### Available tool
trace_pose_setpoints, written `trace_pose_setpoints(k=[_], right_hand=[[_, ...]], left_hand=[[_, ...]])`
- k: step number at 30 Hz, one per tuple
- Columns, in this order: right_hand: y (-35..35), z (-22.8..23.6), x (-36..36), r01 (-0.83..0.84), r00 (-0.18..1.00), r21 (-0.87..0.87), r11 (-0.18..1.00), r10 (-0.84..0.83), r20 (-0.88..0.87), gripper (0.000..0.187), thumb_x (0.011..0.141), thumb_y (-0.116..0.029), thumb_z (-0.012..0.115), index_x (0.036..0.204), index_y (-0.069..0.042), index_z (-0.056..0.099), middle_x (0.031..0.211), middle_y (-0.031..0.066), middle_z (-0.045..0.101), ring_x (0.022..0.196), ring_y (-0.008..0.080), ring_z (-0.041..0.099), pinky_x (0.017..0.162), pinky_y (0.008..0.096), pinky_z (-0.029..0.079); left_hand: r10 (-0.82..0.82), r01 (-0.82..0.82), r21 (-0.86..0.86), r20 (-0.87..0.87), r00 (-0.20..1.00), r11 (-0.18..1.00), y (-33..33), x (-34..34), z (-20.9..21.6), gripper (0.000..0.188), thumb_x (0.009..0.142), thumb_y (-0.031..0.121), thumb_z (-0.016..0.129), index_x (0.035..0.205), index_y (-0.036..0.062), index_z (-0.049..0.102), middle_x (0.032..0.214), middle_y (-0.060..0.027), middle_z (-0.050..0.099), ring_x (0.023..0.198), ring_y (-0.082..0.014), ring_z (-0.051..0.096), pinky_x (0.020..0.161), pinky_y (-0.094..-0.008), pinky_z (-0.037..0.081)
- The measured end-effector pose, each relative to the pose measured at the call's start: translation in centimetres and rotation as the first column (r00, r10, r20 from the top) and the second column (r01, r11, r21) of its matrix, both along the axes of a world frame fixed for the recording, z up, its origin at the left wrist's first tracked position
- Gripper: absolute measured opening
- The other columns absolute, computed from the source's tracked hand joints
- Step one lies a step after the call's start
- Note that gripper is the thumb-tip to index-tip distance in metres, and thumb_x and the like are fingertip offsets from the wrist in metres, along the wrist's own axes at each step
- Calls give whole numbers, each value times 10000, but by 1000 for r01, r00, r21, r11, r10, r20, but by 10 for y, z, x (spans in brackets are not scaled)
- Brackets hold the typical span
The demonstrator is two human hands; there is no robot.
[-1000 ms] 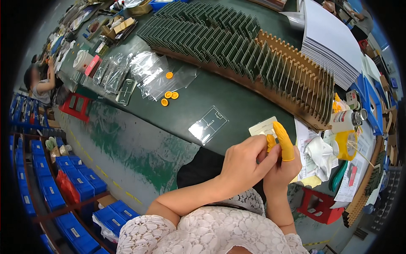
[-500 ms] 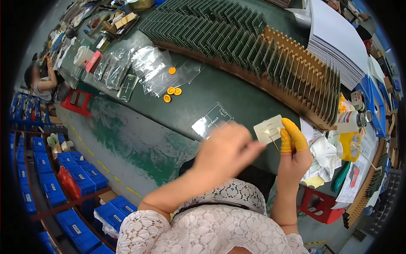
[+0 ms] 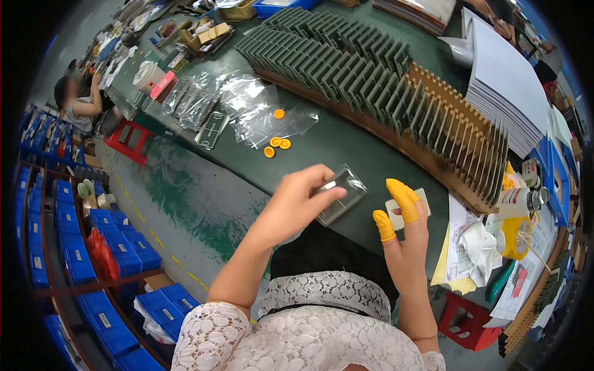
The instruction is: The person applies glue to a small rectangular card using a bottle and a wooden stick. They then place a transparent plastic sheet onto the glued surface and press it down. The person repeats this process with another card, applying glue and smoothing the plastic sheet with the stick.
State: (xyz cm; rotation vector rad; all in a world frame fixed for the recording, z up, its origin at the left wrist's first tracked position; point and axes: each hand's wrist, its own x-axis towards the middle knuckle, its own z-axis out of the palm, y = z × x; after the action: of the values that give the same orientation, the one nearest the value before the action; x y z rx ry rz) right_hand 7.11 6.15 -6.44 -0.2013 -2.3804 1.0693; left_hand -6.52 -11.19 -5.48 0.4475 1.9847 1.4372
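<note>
My left hand (image 3: 303, 199) is closed on a thin dark glossy panel (image 3: 351, 199), with the thumb across its face and the fingers at its far-left side. Glare covers part of the panel. To its right, a small pale card (image 3: 425, 199) lies on the green table. My right hand (image 3: 402, 216) is over the card, thumb and forefinger spread and both in yellow finger cots. The rest of its fingers are partly hidden. Several dark green panels (image 3: 346, 77) stand upright in a slotted brown rack (image 3: 427, 167) beyond my hands.
Several yellow finger cots (image 3: 276, 143), clear plastic bags (image 3: 253, 102) and lined cards (image 3: 213, 130) lie at the left. At the right are a white cloth (image 3: 479, 244), papers, a clear bottle (image 3: 516, 201) and a white paper stack (image 3: 504, 93). Red stools (image 3: 468, 321) stand below.
My left hand, blurred before, has moved left and taken hold of the panel that lay on the table. My right thumb and forefinger have spread over the pale card. The view has shifted.
</note>
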Motion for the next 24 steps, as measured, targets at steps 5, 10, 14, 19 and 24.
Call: trace_pose_setpoints(k=[5, 10, 14, 19, 24], right_hand=[[-14, 8, -19, -207, 977, -75, 976, 210, 33, 385, 872, -61, 737, 1235, -4, 626, 1164, 139, 638, 1037, 345, 596, 912, 402, 479], [-21, 0, -25, -112, 988, -494, 862, 150, 37, 585, 919, -79, 733, 1452, -33, 496, 1141, 88, 668, 965, 162, 650, 872, 282, 504], [-26, -7, -21, -163, 949, -736, 657, 309, 66, 714, 957, -59, 696, 1556, -35, 308, 1022, 63, 670, 918, 113, 631, 848, 269, 508], [-45, -5, -23, -176, 952, -806, 565, 307, 8, 657, 989, 2, 609, 1562, -26, 289, 971, 79, 643, 883, 132, 641, 831, 275, 527], [-41, 0, -17, -194, 956, -804, 562, 291, -27, 596, 1003, -3, 584, 1543, -10, 332, 951, 74, 632, 863, 129, 634, 817, 268, 525]], left_hand=[[-51, -10, 312, 186, 981, 950, -12, 8, -3, 130, 949, 28, 703, 1046, 4, 619, 931, 11, 689, 809, -13, 599, 666, -181, 462], [74, -163, 399, 231, 970, 902, -17, 4, -8, 187, 947, 28, 701, 1101, 26, 595, 999, 0, 692, 845, -30, 626, 702, -196, 496], [255, -394, 529, 318, 913, 752, -18, -4, -10, 298, 951, -8, 659, 1196, 43, 498, 1035, -101, 704, 855, -102, 679, 736, -247, 555], [334, -474, 518, 343, 878, 712, -14, 4, -10, 259, 977, 48, 645, 1187, 43, 493, 992, -63, 670, 822, -69, 653, 677, -219, 540], [454, -510, 458, 235, 860, 728, -16, -10, -11, 194, 1056, 231, 550, 1018, 47, 596, 916, -10, 663, 760, -48, 615, 668, -201, 515]])
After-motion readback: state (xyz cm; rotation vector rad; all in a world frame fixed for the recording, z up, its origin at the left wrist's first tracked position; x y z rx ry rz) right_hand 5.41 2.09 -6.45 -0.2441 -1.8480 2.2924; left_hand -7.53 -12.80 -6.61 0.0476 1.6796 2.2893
